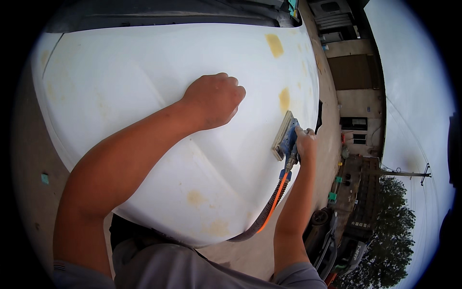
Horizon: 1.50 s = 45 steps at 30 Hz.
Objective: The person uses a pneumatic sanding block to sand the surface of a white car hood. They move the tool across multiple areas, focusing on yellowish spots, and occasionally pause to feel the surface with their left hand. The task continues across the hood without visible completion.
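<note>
Blue air sander (287, 139) w/ flat pad, orange hose, flat on white car hood (144, 86), right hand (306, 144) wrapped round it; left hand (215, 98) fisted on hood nearby.

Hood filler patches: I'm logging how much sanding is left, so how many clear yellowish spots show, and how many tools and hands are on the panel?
Yellowish filler patches: 4 clear ones, fainter stains uncounted
Sanding block: 1
Hands on white hood: 2, left hand, right hand
Total: 7
</note>
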Available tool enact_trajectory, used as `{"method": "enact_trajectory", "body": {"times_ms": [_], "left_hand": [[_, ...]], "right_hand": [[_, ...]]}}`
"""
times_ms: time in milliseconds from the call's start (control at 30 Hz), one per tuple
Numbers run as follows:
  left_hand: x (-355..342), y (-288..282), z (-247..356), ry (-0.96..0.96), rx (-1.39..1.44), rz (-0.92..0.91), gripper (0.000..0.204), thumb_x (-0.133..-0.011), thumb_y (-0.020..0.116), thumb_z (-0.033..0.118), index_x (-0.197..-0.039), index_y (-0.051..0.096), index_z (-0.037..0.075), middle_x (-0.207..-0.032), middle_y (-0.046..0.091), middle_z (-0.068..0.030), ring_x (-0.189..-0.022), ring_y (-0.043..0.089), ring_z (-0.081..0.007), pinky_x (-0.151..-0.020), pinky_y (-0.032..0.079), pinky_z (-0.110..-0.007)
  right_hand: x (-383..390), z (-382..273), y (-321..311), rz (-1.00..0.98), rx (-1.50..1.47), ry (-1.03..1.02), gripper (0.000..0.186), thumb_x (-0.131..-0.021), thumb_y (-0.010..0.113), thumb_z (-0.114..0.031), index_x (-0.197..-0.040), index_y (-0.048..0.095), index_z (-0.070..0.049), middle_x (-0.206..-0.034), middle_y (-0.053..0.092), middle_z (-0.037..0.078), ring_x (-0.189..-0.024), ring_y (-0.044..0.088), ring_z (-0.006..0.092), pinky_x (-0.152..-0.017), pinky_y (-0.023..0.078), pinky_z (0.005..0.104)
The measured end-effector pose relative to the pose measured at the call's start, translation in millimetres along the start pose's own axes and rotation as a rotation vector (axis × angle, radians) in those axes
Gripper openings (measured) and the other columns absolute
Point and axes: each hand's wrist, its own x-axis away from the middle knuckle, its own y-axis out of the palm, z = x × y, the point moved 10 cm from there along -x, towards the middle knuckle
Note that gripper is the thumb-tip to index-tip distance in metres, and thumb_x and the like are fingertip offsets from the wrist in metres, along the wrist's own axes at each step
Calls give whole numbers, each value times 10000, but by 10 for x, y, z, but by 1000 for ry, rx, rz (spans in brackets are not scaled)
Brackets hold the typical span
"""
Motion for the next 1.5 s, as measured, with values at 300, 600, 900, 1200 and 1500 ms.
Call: {"method": "enact_trajectory", "body": {"times_ms": [300, 600, 900, 1200, 1500], "left_hand": [[28, 3, -16, 13, -47, 19, 155, -982, 647, 189, -879, 653, 73, -936, 665, -80, -961, 661, -246, -806, 578, -421], [10, -24, -58, 2, -20, -17, 156, -997, 628, 190, -905, 669, 70, -957, 671, -77, -980, 659, -247, -837, 577, -417], [76, -7, -87, 13, -39, 5, 154, -992, 630, 191, -906, 666, 69, -971, 669, -82, -977, 655, -257, -837, 577, -420], [50, -2, -89, -11, -9, -23, 169, -995, 633, 193, -889, 663, 65, -947, 664, -86, -980, 653, -253, -832, 574, -424], [47, 11, -44, -4, -32, 3, 134, -982, 623, 178, -906, 676, 81, -961, 675, -81, -979, 657, -242, -827, 581, -408]], "right_hand": [[-1060, 148, 171, -52, -45, 33, 670, -889, 687, -480, -1185, 666, 121, -1095, 735, 309, -1086, 707, 418, -956, 515, 453], [-60, -7, 79, -42, -101, 11, 750, -916, 682, -465, -1409, 576, 91, -1331, 663, 296, -1284, 624, 386, -1086, 457, 433], [-956, -119, 203, -75, -103, 23, 600, -901, 702, -420, -1181, 673, 110, -1113, 726, 230, -969, 685, 311, -860, 527, 472], [73, -311, 53, -24, -86, -170, 682, -950, 698, -432, -1351, 598, 110, -996, 727, 209, -1011, 708, 350, -958, 517, 400], [-486, -139, 92, 12, -44, -271, 644, -950, 707, -432, -1368, 624, 50, -950, 702, 135, -915, 683, 279, -874, 521, 372]]}}
